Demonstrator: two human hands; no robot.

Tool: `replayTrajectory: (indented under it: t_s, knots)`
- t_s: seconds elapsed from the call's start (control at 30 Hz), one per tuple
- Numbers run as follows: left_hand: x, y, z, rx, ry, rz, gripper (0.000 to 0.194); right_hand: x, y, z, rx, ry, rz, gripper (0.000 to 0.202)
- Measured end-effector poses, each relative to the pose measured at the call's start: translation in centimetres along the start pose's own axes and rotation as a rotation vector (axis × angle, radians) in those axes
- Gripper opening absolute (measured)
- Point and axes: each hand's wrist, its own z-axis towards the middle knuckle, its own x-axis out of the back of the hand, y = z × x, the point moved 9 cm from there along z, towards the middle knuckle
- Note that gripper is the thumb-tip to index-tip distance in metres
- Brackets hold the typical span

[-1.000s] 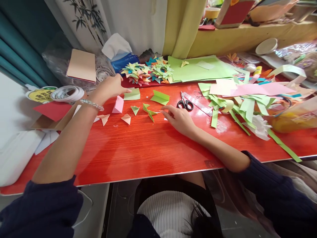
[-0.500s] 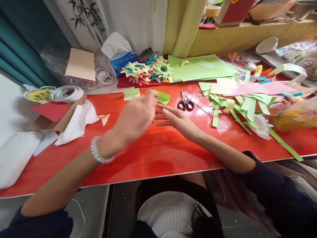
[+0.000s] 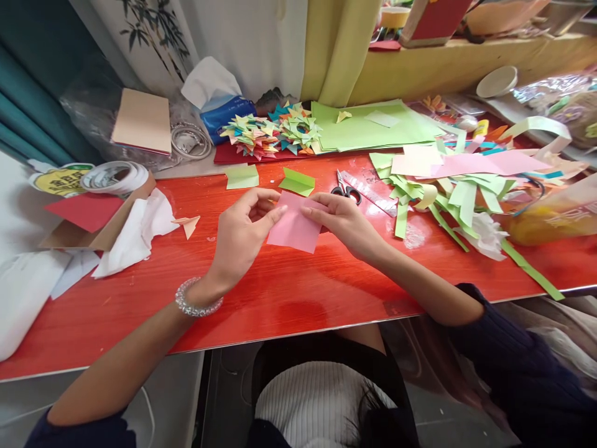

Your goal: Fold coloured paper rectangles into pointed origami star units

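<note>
A pink square of paper (image 3: 295, 227) is stretched between my two hands above the red table (image 3: 275, 298). My left hand (image 3: 245, 230) pinches its left edge between thumb and fingers. At the upper right edge, my right hand (image 3: 342, 221) grips it the same way. Just beyond the hands lie a creased green paper (image 3: 298, 181) and a paler green piece (image 3: 242, 177). Black-handled scissors (image 3: 346, 191) rest behind my right hand, against a clear ruler (image 3: 368, 194).
Green paper strips (image 3: 459, 199) and pink sheets (image 3: 485, 165) pile up on the right. Folded paper rings (image 3: 252, 137) and green sheets (image 3: 373, 127) lie at the back. Left are a cardboard box (image 3: 77, 239), tape rolls (image 3: 114, 179) and a small folded orange piece (image 3: 187, 225).
Both hands now hold the pink paper flat and facing up; before, only a bit of pink showed at my blurred left hand. My left hand has dropped lower, uncovering the creased green paper.
</note>
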Motion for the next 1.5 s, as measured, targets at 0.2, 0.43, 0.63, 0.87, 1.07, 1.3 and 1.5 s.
replayTrajectory:
  t_s: [0.2, 0.43, 0.63, 0.87, 1.07, 1.3, 1.5]
  knots:
    - [0.1, 2.1, -0.9, -0.188, 0.018, 0.131, 0.02, 0.3, -0.1, -0.1, -0.048, 0.012, 0.029, 0.026]
    - [-0.9, 3.0, -2.3, -0.469, -0.019, 0.38, 0.031, 0.1, -0.2, -0.2, -0.038, -0.033, 0.076, 0.028]
    - [-1.6, 3.6, -2.8, -0.559, -0.027, 0.426, 0.028, 0.1, 0.0, -0.3, -0.063, 0.0, 0.048, 0.025]
    - [-1.4, 2.6, -1.6, -0.208, -0.095, 0.162, 0.022, 0.8, -0.3, -0.3, 0.006, 0.083, -0.045, 0.022]
    - [-2.2, -0.5, -1.3, 0.189, -0.227, -0.068, 0.025, 1.1, -1.3, -0.6, 0.094, 0.148, -0.21, 0.022]
    - [-2.5, -1.8, -1.5, 0.271, -0.202, -0.207, 0.02, 0.7, -0.8, -0.6, 0.078, 0.087, -0.135, 0.02]
    - [-3.1, -1.6, -1.6, 0.334, -0.247, -0.283, 0.014, 0.8, -0.4, -0.5, 0.031, 0.105, -0.121, 0.021]
